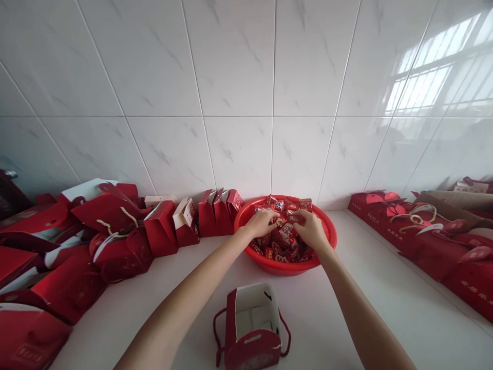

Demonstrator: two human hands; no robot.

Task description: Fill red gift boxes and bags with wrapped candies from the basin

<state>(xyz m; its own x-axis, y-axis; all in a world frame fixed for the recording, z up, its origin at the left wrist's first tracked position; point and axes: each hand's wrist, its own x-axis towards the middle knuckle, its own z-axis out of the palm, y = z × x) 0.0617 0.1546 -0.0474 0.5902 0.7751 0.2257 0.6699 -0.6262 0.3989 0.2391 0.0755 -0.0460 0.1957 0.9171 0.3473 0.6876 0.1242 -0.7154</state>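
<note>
A round red plastic basket (285, 268) full of small wrapped candies (284, 234) stands against the tiled wall. My left hand (262, 223) reaches over its left side, fingers curled down at the candies; what they hold, if anything, is too small to name. On the right side of the pile, my right hand (309, 227) has thumb and fingers closed on a small wrapped candy (293, 218). Nearer to me, an open red box (252, 329) with a white inside and dark red cord handles stands between my forearms.
Red gift boxes (123, 254) crowd the left side, some with rope handles. Small upright red boxes (215, 211) line the wall left of the basket. A long red carton (400, 231) with more boxes lies on the right.
</note>
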